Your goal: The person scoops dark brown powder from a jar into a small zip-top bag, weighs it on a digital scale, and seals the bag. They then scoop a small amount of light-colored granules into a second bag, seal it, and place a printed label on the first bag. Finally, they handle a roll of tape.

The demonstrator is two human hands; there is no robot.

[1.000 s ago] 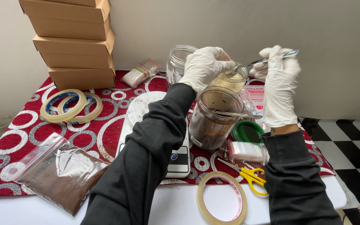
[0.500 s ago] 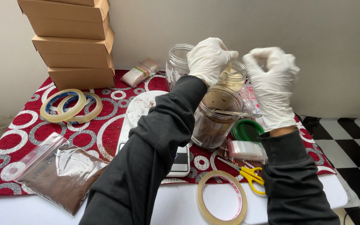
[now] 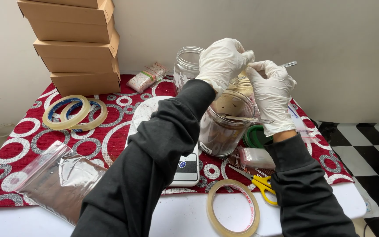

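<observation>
Both my hands wear white gloves and meet above an open glass jar (image 3: 222, 131) holding dark brown powder. My left hand (image 3: 222, 59) pinches the top of a small clear packet (image 3: 242, 84) with yellowish contents. My right hand (image 3: 272, 94) touches the same packet with its fingertips and grips a thin metal spoon (image 3: 288, 64) whose handle sticks out to the upper right. A second metal utensil (image 3: 251, 118) lies across the jar's mouth. The jar stands at the right edge of a white digital scale (image 3: 185, 169).
Stacked cardboard boxes (image 3: 73, 44) fill the back left, with two tape rolls (image 3: 73, 113) in front. A zip bag of brown powder (image 3: 60, 182) lies front left. An empty jar (image 3: 187, 66), green lid (image 3: 255, 137), small packets (image 3: 256, 157), yellow scissors (image 3: 262, 183) and another tape roll (image 3: 233, 208) surround the jar.
My right hand has come in from the right and now meets my left hand at the packet above the jar. My left hand rose slightly.
</observation>
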